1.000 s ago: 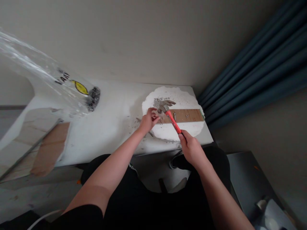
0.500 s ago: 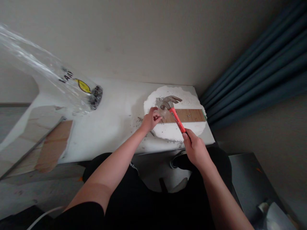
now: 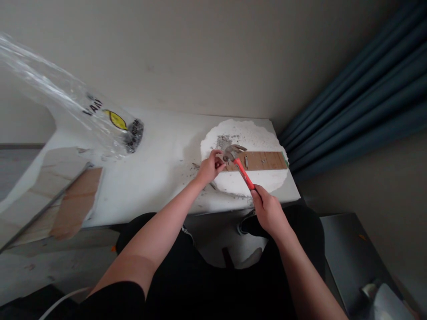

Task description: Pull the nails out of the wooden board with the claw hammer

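Observation:
My right hand (image 3: 267, 210) is closed round the orange handle of a claw hammer (image 3: 239, 163). Its grey head rests low at the left end of a brown wooden strip (image 3: 263, 160). The strip lies on a round white foam slab (image 3: 246, 178) with grey crumbs on it. My left hand (image 3: 208, 167) is pinched at the strip's left end, right beside the hammer head; what the fingers hold is too small to make out.
A white table (image 3: 156, 178) stands against a beige wall. A clear plastic bag (image 3: 83, 116) with a yellow label lies at its left. A brown board (image 3: 75, 203) leans by the table's left edge. Dark blue curtains (image 3: 360, 98) hang at the right.
The hammer head rose off the strip half a second ago and has now come down again beside my left fingers. The left hand has stayed in place.

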The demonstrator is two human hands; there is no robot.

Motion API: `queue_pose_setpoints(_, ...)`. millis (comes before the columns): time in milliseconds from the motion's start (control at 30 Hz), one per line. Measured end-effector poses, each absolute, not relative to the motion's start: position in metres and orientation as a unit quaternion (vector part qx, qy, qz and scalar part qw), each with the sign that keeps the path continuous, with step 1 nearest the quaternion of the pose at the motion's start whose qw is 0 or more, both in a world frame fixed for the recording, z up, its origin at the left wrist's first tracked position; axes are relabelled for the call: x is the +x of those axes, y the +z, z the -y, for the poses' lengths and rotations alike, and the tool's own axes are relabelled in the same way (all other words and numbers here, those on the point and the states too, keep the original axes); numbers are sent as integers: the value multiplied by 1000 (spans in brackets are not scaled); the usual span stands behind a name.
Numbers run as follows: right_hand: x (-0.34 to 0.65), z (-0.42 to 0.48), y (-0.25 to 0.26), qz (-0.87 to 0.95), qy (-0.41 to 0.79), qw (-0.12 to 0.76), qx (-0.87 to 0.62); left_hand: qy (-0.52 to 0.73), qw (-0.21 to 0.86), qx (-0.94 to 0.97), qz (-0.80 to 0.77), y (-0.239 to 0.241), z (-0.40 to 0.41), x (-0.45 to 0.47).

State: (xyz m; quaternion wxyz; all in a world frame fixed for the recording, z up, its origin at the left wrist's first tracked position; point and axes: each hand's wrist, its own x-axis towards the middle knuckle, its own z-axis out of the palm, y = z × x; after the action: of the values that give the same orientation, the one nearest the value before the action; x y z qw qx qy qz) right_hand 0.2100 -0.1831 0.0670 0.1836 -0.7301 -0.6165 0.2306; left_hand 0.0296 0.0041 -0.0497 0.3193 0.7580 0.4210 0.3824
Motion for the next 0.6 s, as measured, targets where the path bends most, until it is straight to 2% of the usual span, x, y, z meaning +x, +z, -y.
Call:
queue_pose_setpoints(333,208,187,51,601,233,191,-741,382,389,732,-409,-42,-15,17)
queue_pose_setpoints(500,208,187,42,605,218,179,-745,430,348,686,-472,-38,-23,3)
queue_pose_setpoints(600,208,186,38,596,220,200,-746,436,327,676,-495,-39,-26,-2)
